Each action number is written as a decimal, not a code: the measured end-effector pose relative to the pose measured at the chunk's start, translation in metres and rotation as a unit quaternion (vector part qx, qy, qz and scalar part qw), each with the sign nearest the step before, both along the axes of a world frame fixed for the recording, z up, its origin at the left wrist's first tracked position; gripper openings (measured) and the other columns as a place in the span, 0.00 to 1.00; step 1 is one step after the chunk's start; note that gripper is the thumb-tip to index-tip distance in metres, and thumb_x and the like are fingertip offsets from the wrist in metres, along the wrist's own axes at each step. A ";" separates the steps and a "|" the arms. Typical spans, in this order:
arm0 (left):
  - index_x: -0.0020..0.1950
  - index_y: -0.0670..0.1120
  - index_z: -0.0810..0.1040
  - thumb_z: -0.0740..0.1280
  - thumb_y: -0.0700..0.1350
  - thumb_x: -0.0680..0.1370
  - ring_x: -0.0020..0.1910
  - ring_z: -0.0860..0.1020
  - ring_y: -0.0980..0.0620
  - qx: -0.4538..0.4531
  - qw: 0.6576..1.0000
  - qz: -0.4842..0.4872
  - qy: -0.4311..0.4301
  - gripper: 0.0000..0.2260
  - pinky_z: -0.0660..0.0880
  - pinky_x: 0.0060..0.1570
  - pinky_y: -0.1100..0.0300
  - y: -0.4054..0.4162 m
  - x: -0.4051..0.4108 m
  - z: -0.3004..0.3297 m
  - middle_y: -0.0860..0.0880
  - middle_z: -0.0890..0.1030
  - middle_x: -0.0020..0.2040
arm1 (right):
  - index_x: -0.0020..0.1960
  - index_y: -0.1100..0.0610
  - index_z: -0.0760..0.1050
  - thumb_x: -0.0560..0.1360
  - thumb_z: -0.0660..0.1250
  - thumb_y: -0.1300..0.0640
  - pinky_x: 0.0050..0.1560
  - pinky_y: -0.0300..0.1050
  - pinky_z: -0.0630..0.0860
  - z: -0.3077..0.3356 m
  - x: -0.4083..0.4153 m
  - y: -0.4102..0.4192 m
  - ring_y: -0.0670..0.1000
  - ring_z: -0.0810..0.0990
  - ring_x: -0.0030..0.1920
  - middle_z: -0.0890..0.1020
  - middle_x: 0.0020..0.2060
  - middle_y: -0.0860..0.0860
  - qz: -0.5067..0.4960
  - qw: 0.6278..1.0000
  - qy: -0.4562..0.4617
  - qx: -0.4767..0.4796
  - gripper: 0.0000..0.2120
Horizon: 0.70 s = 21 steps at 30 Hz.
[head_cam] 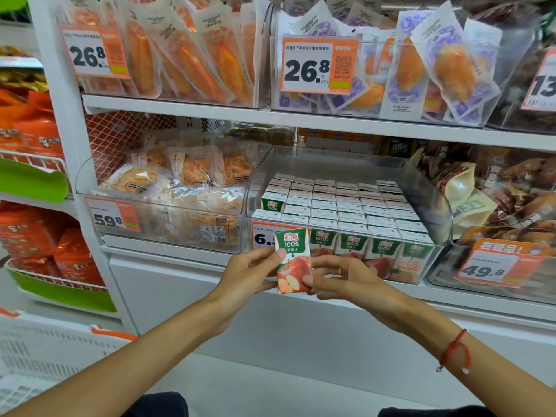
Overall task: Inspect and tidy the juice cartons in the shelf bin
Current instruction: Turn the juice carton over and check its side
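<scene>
The clear shelf bin (433,203) is holding rows of juice cartons (346,206), too many to count. The left hand (249,273) and right hand (337,276) are gripping one carton (293,261) before it.

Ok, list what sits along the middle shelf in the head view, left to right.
Clear plastic bin of pale bagged pastries → clear plastic bin packed with green-and-white apple juice cartons → brown and cream bagged snacks. In front, both hands hold one small apple juice carton.

One carton (293,261) before the bin (433,203) of cartons (346,206)
</scene>
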<state>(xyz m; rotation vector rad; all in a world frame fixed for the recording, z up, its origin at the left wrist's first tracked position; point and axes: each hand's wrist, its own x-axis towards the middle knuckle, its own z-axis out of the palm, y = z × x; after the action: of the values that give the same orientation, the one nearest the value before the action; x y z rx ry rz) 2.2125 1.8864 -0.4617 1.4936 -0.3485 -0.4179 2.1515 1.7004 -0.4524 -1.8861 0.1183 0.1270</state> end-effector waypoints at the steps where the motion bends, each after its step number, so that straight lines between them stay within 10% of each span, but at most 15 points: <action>1: 0.53 0.55 0.81 0.66 0.49 0.80 0.48 0.84 0.58 0.003 1.000 0.003 -0.005 0.05 0.78 0.40 0.69 0.001 -0.001 0.000 0.54 0.86 0.48 | 0.59 0.51 0.77 0.71 0.74 0.50 0.54 0.42 0.81 0.000 0.000 0.001 0.46 0.85 0.48 0.85 0.46 0.49 -0.009 1.000 -0.005 -0.010 0.18; 12: 0.54 0.52 0.82 0.72 0.56 0.73 0.46 0.84 0.61 0.053 0.998 0.026 0.000 0.13 0.80 0.44 0.67 0.001 -0.006 -0.001 0.55 0.86 0.46 | 0.53 0.50 0.78 0.63 0.79 0.46 0.37 0.33 0.75 0.003 -0.003 0.012 0.44 0.79 0.39 0.81 0.42 0.47 -0.038 0.977 -0.112 -0.176 0.21; 21: 0.50 0.60 0.85 0.75 0.50 0.71 0.50 0.82 0.62 0.081 0.995 -0.041 -0.042 0.09 0.79 0.47 0.68 0.008 0.002 0.006 0.61 0.85 0.49 | 0.44 0.53 0.83 0.73 0.61 0.39 0.45 0.38 0.80 0.008 -0.004 0.003 0.47 0.83 0.39 0.86 0.40 0.51 -0.001 0.998 -0.044 -0.054 0.20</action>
<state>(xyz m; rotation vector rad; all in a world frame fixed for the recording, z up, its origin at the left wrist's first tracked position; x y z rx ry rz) 2.2146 1.8941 -0.4554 1.6630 -0.4520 -0.4574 2.1475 1.7033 -0.4446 -1.9956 0.0688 0.0368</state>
